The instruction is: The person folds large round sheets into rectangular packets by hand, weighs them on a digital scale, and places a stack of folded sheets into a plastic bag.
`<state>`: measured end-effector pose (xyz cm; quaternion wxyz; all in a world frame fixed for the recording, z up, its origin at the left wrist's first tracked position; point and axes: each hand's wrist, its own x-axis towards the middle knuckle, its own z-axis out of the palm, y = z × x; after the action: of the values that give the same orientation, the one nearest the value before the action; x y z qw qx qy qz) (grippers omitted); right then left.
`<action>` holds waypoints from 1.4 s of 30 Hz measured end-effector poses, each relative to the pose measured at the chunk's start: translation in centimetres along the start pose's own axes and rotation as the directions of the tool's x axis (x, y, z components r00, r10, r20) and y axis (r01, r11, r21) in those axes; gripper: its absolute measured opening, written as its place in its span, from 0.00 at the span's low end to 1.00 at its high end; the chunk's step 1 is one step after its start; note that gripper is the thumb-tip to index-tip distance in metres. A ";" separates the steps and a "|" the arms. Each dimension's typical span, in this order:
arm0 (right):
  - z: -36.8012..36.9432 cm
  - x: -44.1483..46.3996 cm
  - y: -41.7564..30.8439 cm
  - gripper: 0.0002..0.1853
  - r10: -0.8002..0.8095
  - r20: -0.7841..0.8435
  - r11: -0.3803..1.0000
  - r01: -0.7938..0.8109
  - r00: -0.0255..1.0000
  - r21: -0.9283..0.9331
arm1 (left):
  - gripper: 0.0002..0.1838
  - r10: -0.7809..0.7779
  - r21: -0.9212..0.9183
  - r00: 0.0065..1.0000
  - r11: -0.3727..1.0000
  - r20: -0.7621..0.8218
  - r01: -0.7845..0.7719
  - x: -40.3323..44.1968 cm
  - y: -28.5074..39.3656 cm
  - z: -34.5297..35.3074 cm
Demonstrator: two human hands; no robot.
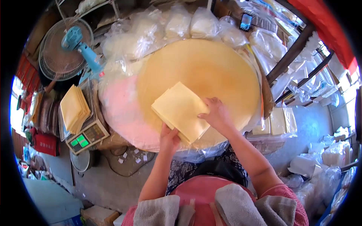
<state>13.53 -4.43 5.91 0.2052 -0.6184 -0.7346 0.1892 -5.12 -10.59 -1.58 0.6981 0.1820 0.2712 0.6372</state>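
Observation:
A folded packet of thin yellow sheets (180, 109) is tilted over the near part of a large round yellow sheet or stack of sheets (211, 64). My left hand (169, 138) grips the packet's lower left edge, thumb on top and fingers partly hidden beneath. On its right edge, my right hand (218, 116) pinches the packet with the thumb over the top face; some fingertips are hard to make out. To the left, a pile of similar folded sheets (74, 109) rests on a digital scale (87, 138) with a lit green display.
Pink cloth (122, 109) shows beside the round sheet. Clear plastic bags (147, 32) of pale sheets line the back. A blue fan (71, 45) stands at the far left, and a phone (246, 22) at the back right. A dark metal frame (290, 54) slants on the right.

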 end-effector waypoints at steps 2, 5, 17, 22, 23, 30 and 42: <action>-0.2 0.4 0.3 0.23 0.037 0.019 0.993 -0.039 0.999 0.111 | 0.30 -0.007 0.004 1.000 1.000 0.012 0.007 0.1 -0.3 -0.4; 0.0 0.9 0.8 0.17 0.072 0.157 0.910 -0.130 0.985 0.393 | 0.30 -0.020 -0.028 0.999 0.999 0.033 0.021 0.0 -0.1 -0.4; -7.0 2.1 0.5 0.10 0.037 -0.054 0.799 0.004 0.998 0.602 | 0.29 -0.007 0.023 0.999 1.000 -0.035 0.007 0.1 -0.6 -0.7; -2.2 2.5 3.3 0.14 0.121 0.115 0.952 -0.148 0.986 0.268 | 0.29 0.011 0.018 1.000 1.000 0.015 -0.011 -0.1 -0.4 -0.4; -1.5 2.2 3.4 0.14 0.075 0.093 0.972 -0.094 0.993 0.215 | 0.29 0.015 0.015 1.000 1.000 0.021 -0.015 -0.1 -0.3 -0.2; -1.5 1.5 -0.1 0.17 -0.032 0.115 0.986 0.013 0.993 0.165 | 0.31 0.009 -0.042 0.999 0.999 0.051 -0.006 -0.1 -0.2 -0.5; -12.2 4.1 -1.9 0.16 0.001 0.021 0.708 -0.015 1.000 0.706 | 0.29 0.016 0.055 1.000 0.998 0.020 -0.017 0.1 -0.3 -0.3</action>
<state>17.85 -0.41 17.47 0.4182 -0.4945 -0.6057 0.4622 -5.11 -10.56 -2.00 0.6902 0.2095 0.2802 0.6334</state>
